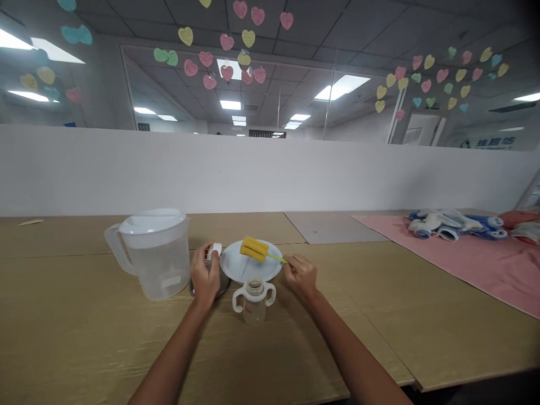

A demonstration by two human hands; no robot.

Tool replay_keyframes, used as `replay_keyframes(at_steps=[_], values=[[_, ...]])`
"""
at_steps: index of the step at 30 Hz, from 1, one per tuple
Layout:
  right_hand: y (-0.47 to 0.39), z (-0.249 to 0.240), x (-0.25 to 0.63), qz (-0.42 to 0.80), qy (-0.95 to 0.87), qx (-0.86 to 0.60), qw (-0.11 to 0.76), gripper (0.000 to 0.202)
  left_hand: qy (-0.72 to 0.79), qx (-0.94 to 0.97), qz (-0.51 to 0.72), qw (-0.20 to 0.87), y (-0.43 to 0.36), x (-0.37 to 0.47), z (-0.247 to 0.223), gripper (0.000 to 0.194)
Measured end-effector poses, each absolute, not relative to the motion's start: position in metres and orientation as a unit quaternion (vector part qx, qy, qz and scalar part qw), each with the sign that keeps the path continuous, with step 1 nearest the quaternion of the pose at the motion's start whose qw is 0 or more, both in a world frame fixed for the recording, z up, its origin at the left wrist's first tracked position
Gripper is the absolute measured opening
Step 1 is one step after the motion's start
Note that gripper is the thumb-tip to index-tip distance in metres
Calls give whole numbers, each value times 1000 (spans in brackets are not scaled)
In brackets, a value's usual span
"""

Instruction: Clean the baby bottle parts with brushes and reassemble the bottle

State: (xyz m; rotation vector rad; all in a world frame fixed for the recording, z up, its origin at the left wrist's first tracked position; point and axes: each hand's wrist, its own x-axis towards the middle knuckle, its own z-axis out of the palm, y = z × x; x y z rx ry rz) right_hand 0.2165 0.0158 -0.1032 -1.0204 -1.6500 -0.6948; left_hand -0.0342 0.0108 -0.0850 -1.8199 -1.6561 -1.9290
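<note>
A yellow sponge brush [255, 248] is pinched by its green handle in the right hand [301, 274], its head held over a white plate [228, 261]. A small white piece [215, 249], perhaps a cap, is gripped between thumb and fingers of the left hand [205, 277]. An open two-handled bottle [254, 310] is stood upright nearer the wearer, beside the plate.

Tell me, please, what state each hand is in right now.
Left hand: closed, holding a small white piece, mostly hidden by the fingers.
Right hand: closed, holding the yellow sponge brush by its green handle.
</note>
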Motion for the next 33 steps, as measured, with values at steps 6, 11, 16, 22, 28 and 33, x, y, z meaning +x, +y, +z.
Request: replay_keyframes(at_steps=[6, 11, 16, 22, 28, 33], values=[[17, -103, 219, -285, -665, -441, 531, 25, -621, -620, -478, 34, 17, -57, -81, 26], [17, -100, 219, -288, -659, -443, 536, 25, -671, -670, -318, 14, 16, -59, -79, 30], [18, -101, 219, -288, -660, -440, 537, 24, -662, -709, -238, 51, 16, -55, -81, 24], [19, -103, 219, -280, -657, -450, 536, 25, -647, -740, -185, 7, 19, -58, -88, 19], [19, -102, 220, -287, -656, -447, 537, 24, -658, -723, -212, 5, 24, -62, -92, 17], [19, -100, 220, -288, -652, -449, 539, 23, -565, -702, -431, 38, 12, -56, -82, 10]])
